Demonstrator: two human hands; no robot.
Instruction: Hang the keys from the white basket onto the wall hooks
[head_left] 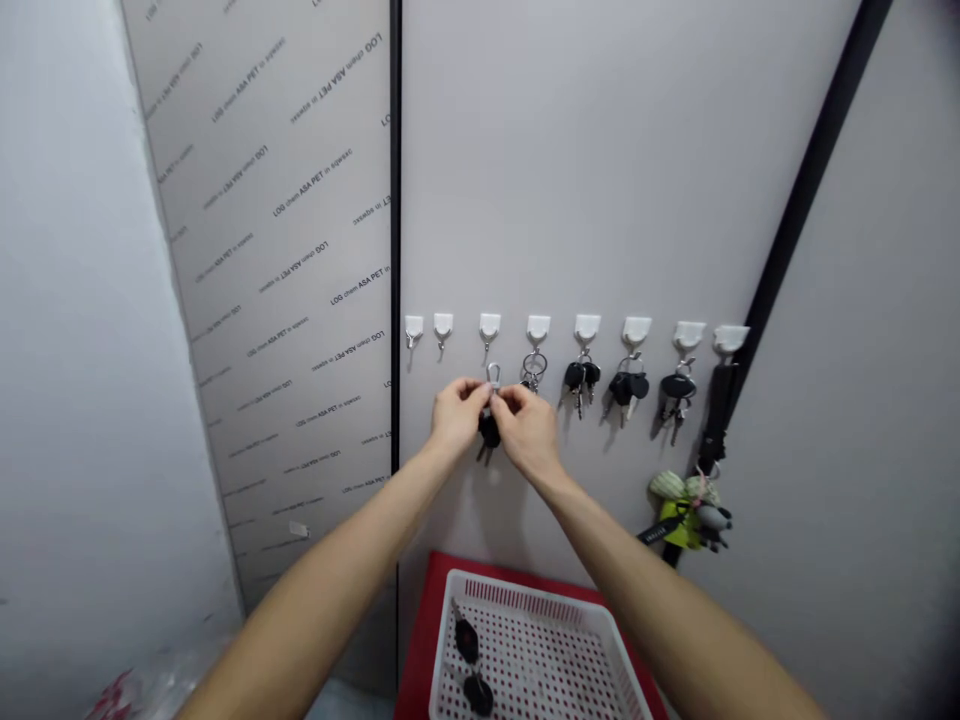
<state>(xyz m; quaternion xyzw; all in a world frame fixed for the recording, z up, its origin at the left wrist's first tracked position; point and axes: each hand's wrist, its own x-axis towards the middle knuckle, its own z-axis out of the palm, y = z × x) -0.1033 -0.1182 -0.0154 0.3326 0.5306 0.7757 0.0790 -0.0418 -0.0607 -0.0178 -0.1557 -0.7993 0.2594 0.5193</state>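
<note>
Both hands meet just below a white wall hook (490, 326), the third from the left. My left hand (459, 412) and my right hand (529, 428) pinch a bunch of keys (489, 432) between thumbs and fingers. Its metal clip (493, 373) sticks up above the fingertips, a little under the hook's tip and apart from it as far as I can see. Black key heads and metal blades dangle beneath the hands. Close to my right fingers, a key ring (535, 366) hangs on the neighbouring hook, its keys partly hidden by that hand.
Further right, several key bunches (628, 385) hang from hooks, and a black strap (718, 410) carries plush charms (694, 510). Two hooks at the left (443, 325) bear nothing. Below, a white perforated basket (630, 680) holds black-headed keys (466, 640) on a red surface (416, 640).
</note>
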